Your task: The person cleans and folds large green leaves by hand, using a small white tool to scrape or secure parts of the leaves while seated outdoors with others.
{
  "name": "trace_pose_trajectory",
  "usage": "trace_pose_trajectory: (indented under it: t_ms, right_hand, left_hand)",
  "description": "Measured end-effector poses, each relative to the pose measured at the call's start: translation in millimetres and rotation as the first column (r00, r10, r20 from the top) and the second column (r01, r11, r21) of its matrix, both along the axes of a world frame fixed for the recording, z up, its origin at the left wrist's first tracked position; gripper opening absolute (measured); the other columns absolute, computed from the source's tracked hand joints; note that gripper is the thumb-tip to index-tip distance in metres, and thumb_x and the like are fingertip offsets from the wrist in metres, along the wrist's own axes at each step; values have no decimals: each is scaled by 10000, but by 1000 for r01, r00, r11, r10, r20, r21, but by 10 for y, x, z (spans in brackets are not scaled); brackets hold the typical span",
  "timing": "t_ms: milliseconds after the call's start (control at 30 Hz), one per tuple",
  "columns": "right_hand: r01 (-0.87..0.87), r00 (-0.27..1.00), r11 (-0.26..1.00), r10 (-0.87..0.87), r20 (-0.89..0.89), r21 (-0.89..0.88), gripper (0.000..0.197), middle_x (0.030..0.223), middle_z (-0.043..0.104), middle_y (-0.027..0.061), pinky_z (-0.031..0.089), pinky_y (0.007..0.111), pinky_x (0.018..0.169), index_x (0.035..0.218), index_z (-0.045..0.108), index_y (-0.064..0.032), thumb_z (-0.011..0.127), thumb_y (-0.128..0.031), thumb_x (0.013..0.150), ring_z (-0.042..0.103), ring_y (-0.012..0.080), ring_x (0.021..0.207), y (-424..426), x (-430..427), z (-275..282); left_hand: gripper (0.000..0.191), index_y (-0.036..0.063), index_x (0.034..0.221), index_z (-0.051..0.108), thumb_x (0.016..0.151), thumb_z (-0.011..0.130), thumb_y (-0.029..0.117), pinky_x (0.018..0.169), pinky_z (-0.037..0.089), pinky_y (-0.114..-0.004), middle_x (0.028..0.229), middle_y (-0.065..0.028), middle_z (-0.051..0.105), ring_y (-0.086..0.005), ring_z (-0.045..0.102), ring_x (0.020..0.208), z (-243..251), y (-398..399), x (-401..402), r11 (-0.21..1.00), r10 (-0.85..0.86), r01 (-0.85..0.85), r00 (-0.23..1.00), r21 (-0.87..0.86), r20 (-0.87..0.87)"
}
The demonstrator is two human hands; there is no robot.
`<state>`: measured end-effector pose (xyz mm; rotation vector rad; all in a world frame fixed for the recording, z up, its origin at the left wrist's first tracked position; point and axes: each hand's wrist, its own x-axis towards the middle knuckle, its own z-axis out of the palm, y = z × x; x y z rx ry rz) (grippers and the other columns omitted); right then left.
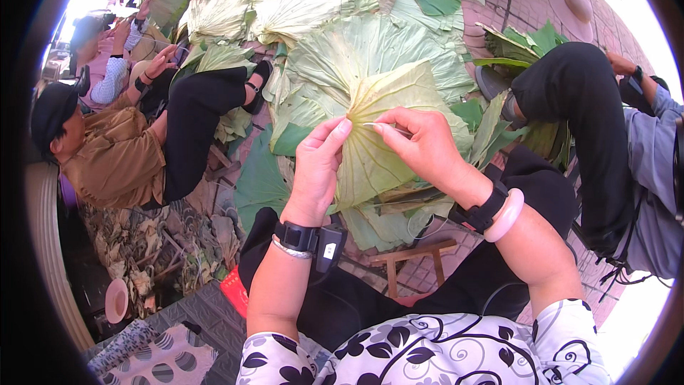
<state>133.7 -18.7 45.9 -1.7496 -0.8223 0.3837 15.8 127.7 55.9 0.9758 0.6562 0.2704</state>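
Note:
Between my hands is a large yellow-green lotus leaf (393, 99) with ribs fanning out from one point. My left hand (320, 163) pinches the leaf at that gathered point between thumb and fingertips. A thin pale strand or needle (370, 124) sticks out from the thumb and forefinger of my right hand (419, 141), its tip close to the leaf's centre; which of the two it is, I cannot tell. Beneath lies a broad stack of overlapping pale lotus leaves (331, 37). A loop of white thread (422, 230) hangs below the leaf.
A low wooden stool frame (414, 259) stands between my knees. People sit close on both sides, one in a brown top (115, 155), another in dark trousers (566, 91). Dried leaf scraps (176, 246) cover the ground at left. A sun hat (574, 8) lies at upper right.

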Motion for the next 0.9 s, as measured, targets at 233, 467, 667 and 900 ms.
trace_pose_trajectory:
  t_ms: [233,467,667,900]
  right_hand:
    - [38,994,999,-38,105,5,103,709,634,133,474,416,585,830,637,-53,626,-156,828,623,330,661,12,-19,-24]
    - [11,990,1000,-9,139,-11,97,734,622,147,474,431,581,832,618,-51,616,-147,818,619,346,662,-22,-110,74]
    - [47,986,999,-42,161,-28,106,741,632,123,480,422,579,814,610,-55,618,-160,817,627,327,665,-33,-135,27]
    - [60,976,994,-39,216,-94,156,758,664,117,488,380,571,879,664,-61,629,-208,838,643,286,636,-86,-84,-3]
  left_hand:
    - [259,11,1132,628,907,660,136,885,467,-262,1059,-46,658,-118,612,956,-20,-46,31,1000,-3,3,1000,-16,20]
    - [263,-15,1139,632,901,653,96,881,463,-239,1066,-59,662,-104,608,958,8,-177,-11,994,-20,22,1000,105,-21]
    - [261,-5,1118,650,882,680,103,795,453,-213,990,-15,668,-61,588,879,-131,-249,-3,998,-18,20,999,67,-33]
    - [255,-7,1114,651,885,676,103,805,451,-210,993,-10,669,-61,590,878,-127,-261,32,991,23,-17,999,132,-45]
